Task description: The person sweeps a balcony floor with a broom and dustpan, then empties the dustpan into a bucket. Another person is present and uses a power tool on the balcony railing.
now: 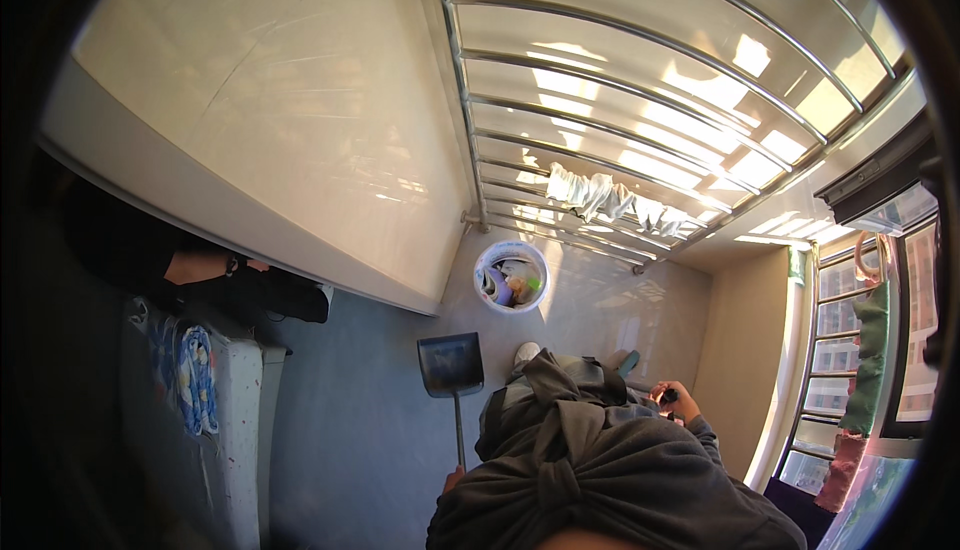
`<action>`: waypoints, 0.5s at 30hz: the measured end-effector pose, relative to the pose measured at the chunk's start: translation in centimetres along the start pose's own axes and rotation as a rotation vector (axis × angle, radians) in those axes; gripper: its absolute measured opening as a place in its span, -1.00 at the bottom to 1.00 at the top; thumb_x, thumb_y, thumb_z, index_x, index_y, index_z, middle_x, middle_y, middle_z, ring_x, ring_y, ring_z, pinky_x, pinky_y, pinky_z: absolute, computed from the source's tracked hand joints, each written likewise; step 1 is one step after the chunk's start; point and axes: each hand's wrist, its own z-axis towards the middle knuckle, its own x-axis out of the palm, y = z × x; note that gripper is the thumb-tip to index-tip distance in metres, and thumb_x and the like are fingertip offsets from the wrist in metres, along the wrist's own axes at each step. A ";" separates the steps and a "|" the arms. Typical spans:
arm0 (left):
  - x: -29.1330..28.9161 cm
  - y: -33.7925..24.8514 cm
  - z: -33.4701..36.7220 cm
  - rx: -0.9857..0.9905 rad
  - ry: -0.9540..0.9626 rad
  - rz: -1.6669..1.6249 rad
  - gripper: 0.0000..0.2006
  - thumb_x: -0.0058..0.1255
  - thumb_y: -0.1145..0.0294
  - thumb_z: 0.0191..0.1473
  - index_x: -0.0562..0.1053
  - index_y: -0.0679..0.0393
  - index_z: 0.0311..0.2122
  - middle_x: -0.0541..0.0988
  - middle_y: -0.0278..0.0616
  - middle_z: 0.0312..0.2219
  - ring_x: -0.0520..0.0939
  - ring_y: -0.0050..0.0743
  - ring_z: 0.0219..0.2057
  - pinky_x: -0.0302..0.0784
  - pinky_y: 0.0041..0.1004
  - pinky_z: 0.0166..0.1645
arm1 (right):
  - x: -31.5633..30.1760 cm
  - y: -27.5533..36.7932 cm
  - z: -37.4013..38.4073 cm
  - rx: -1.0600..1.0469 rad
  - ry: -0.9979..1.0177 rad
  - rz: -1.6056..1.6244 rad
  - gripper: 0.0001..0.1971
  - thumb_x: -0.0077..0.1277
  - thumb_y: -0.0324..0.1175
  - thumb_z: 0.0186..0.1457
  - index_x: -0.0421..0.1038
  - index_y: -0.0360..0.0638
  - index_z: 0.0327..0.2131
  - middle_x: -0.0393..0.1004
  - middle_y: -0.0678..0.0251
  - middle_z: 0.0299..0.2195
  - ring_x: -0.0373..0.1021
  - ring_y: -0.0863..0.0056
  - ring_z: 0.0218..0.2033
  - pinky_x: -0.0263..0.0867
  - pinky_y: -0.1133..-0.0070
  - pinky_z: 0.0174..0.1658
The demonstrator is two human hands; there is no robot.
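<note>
My left hand (pixel 454 478) is closed round the long thin handle of a dark dustpan (pixel 450 364); the pan hangs out ahead, over or on the grey floor. Only a little of that hand shows past my grey sleeve and clothing. Off to the right, my right hand (pixel 682 402) is closed round a small dark, blunt-ended thing (pixel 669 396), too small to name. Beyond my body stands a white round bin (pixel 511 277) holding crumpled rubbish, with white, purple and green bits on top.
A metal rail rack (pixel 600 22) rises ahead, with pale cloths (pixel 600 195) over its lower bars. A large cream panel (pixel 290 120) is at the left. Below it stand a white cabinet (pixel 238 430) and a patterned blue cloth (pixel 198 380). A barred window (pixel 835 350) is at right.
</note>
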 end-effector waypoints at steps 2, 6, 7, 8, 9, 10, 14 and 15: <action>0.6 1.0 -0.6 0.020 -0.028 0.034 -0.56 -0.40 0.10 0.10 0.37 0.27 -0.55 0.44 -0.08 -0.68 0.49 -0.13 -0.53 0.34 -0.21 -0.44 | 0.5 1.3 1.2 0.279 -0.083 0.179 -0.82 -0.17 -0.55 -0.15 0.07 -0.16 -0.70 0.15 0.43 -0.68 0.18 0.65 -0.65 0.21 0.75 -0.58; 1.5 3.9 -1.6 0.124 -0.115 0.197 -0.54 -0.41 0.08 0.10 0.37 0.27 -0.56 0.45 -0.06 -0.68 0.51 -0.10 -0.52 0.35 -0.18 -0.43 | -1.3 1.4 1.0 0.108 -0.013 0.041 -0.86 -0.16 -0.54 -0.11 0.12 -0.24 -0.64 0.18 0.41 -0.70 0.21 0.70 -0.71 0.19 0.82 -0.62; 1.6 4.7 -2.0 0.180 -0.144 0.279 -0.53 -0.41 0.08 0.11 0.37 0.27 -0.56 0.45 -0.05 -0.68 0.51 -0.09 -0.51 0.35 -0.18 -0.43 | -1.9 1.0 0.7 0.072 0.022 0.002 -0.89 -0.16 -0.53 -0.10 0.13 -0.28 -0.59 0.18 0.42 -0.69 0.20 0.72 -0.71 0.18 0.83 -0.63; 1.8 5.3 -2.5 0.251 -0.175 0.376 -0.52 -0.41 0.07 0.11 0.37 0.27 -0.56 0.46 -0.05 -0.68 0.51 -0.08 -0.51 0.35 -0.17 -0.43 | -2.3 0.8 0.4 0.052 -0.035 0.006 -0.89 -0.17 -0.51 -0.08 0.13 -0.29 -0.56 0.19 0.43 -0.69 0.20 0.73 -0.72 0.18 0.83 -0.64; 2.1 5.9 -3.4 0.328 -0.212 0.478 -0.52 -0.41 0.07 0.11 0.38 0.28 -0.56 0.46 -0.04 -0.68 0.52 -0.08 -0.51 0.35 -0.17 -0.42 | -2.9 0.5 0.0 0.129 0.001 0.060 -0.90 -0.18 -0.50 -0.06 0.13 -0.30 -0.53 0.19 0.44 -0.68 0.19 0.74 -0.72 0.17 0.83 -0.65; 2.3 6.0 -4.4 0.428 -0.234 0.608 -0.49 -0.42 0.03 0.11 0.38 0.29 -0.56 0.45 -0.04 -0.69 0.52 -0.09 -0.54 0.36 -0.17 -0.44 | -3.5 0.4 -0.5 0.110 -0.041 0.057 -0.88 -0.17 -0.49 -0.06 0.12 -0.26 -0.56 0.19 0.43 -0.67 0.18 0.73 -0.70 0.18 0.81 -0.64; 4.4 2.8 -12.1 0.359 -0.345 0.254 -0.53 -0.36 0.06 0.11 0.37 0.33 -0.51 0.44 -0.08 -0.70 0.51 -0.17 -0.60 0.37 -0.25 -0.51 | -6.9 0.1 -1.6 0.158 -0.033 0.058 -0.82 -0.17 -0.42 -0.02 0.09 -0.19 -0.61 0.17 0.44 -0.66 0.15 0.71 -0.70 0.19 0.78 -0.63; 4.9 1.3 -14.5 0.283 -0.370 0.251 -0.55 -0.35 0.09 0.11 0.37 0.34 -0.49 0.45 -0.08 -0.69 0.51 -0.19 -0.61 0.37 -0.27 -0.52 | -7.9 0.1 -1.9 0.186 -0.025 0.082 -0.82 -0.17 -0.40 -0.01 0.09 -0.19 -0.59 0.17 0.45 -0.66 0.15 0.72 -0.71 0.19 0.78 -0.63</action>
